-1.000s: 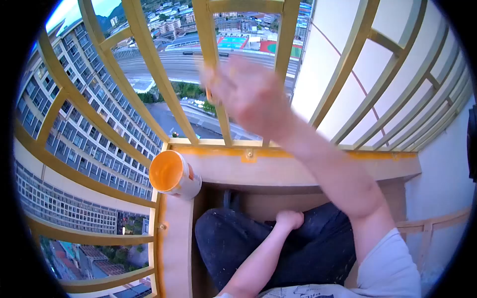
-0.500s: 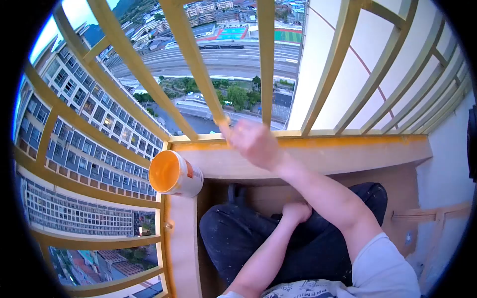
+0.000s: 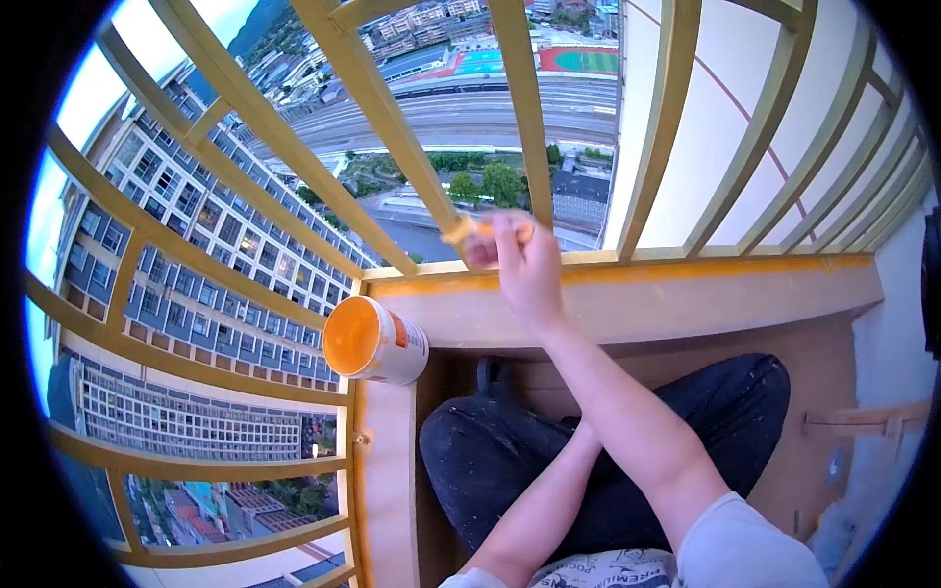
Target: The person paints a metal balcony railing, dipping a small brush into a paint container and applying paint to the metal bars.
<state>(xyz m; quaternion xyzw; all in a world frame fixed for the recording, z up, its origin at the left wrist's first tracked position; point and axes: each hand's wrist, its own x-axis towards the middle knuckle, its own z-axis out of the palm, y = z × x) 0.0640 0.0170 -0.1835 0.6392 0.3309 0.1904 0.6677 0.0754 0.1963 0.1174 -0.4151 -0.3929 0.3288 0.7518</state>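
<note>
My right hand is raised at the lower end of a yellow railing bar, its fingers closed around a small paintbrush. The brush has an orange-yellow head pointing left, at or against the bar; contact is hard to judge. Left of the hand, an open white bucket with orange paint inside stands on the corner of the ledge. My left forearm lies across my lap, and the right forearm covers the left hand, so its fingers are hidden.
A pale ledge with an orange-painted strip runs below the railing and turns down the left side. Beyond the bars are a deep drop, roads and tall buildings. My crossed legs fill the nook; a white wall stands right.
My right hand has turned, so the brush shows more clearly beside the bar. The left hand has gone behind the right forearm. The whole view has shifted slightly.
</note>
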